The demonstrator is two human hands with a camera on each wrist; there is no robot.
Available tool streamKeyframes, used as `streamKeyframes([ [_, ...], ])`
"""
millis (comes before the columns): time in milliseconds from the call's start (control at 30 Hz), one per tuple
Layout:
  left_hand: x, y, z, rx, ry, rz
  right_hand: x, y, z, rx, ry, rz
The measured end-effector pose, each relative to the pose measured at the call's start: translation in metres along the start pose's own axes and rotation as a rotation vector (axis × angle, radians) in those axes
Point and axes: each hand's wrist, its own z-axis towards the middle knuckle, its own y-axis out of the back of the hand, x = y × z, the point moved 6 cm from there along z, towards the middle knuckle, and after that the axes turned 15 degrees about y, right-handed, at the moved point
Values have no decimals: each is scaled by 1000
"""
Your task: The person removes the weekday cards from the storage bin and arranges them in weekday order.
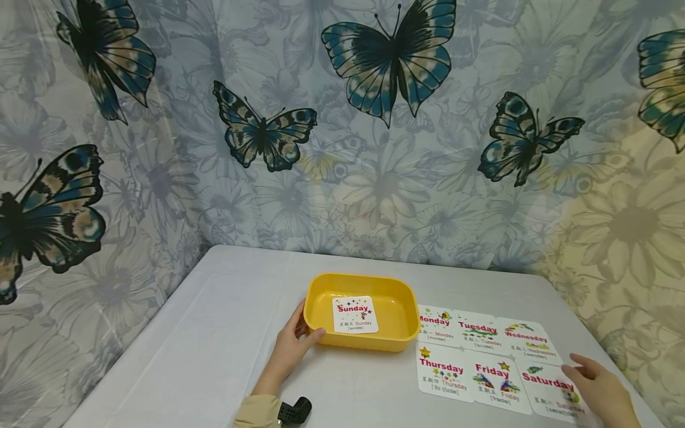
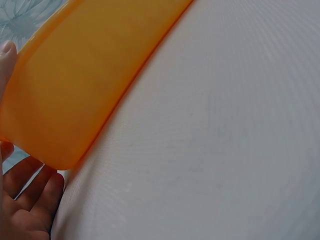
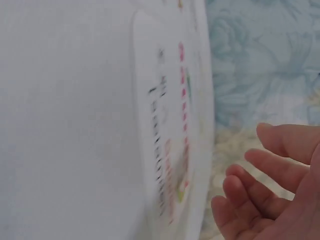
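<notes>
Head view: yellow tray (image 1: 398, 284), long axis left-right, is gripped at its left end by curled left hand (image 1: 291, 348); right hand (image 1: 607, 389), fingers loosely spread, is held over Saturday card (image 1: 548, 386), right of the tray.

A home-style learning corner set up for recording. A butterfly-and-flower printed curtain (image 1: 342, 119) hangs as backdrop on two sides of a tabletop (image 1: 214, 345) covered in plain white cloth. English–Chinese weekday flashcards (image 1: 481, 356) lie in rows beside a yellow plastic tray (image 1: 321, 297), pointing to teaching or sorting practice.
</notes>
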Motion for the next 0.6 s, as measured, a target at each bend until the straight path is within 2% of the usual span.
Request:
streamKeyframes([
  [167, 0, 1, 0, 2, -11, 6, 36, 8, 3, -66, 88, 1],
  [333, 1, 1, 1, 3, -6, 0, 72, 11, 3, -79, 218, 47],
  [467, 2, 1, 2, 11, -19, -16, 95, 10, 2, -123, 292, 92],
  [600, 3, 0, 2, 19, -22, -18, 120, 6, 2, -118, 359, 124],
])
